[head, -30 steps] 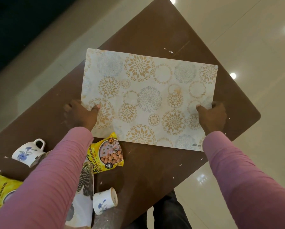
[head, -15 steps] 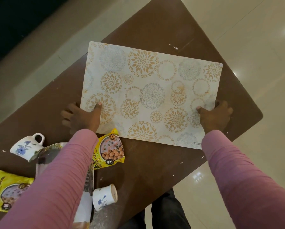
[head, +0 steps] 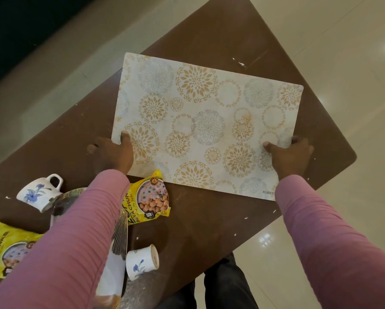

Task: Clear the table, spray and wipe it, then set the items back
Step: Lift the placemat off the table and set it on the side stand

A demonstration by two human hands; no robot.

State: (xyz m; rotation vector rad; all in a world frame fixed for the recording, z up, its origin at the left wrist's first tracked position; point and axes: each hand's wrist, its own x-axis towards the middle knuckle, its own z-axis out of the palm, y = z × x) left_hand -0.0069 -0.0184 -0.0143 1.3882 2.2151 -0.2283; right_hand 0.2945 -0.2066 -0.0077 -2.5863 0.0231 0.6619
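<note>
- Head view: a floral placemat (head: 207, 126) sits over the middle of the brown table (head: 209, 230). Its long axis runs left to right and dips a little toward the right. The "KUBER" corner is nearest the right arm.
- The left hand (head: 111, 155) pinches the left short edge, thumb on top of the print and fingers curled just outside the edge.
- The right hand (head: 292, 155) grips the right short edge, thumb on top. Its fingers at the edge are blurred.
- I can't tell whether the mat is lifted or lying flat.
- A yellow soya chunks packet (head: 149, 199) pokes its top corner over the mat's near long edge.
- A second packet (head: 6, 248) lies far left, well apart from the mat.
- A handled cup (head: 38, 192) with a blue flower lies on its side, left of the pink left sleeve (head: 75, 230).
- A second cup (head: 142, 262) is tipped over near the table's front edge, beside a bird-print mat (head: 118, 241) under the left arm.
</note>
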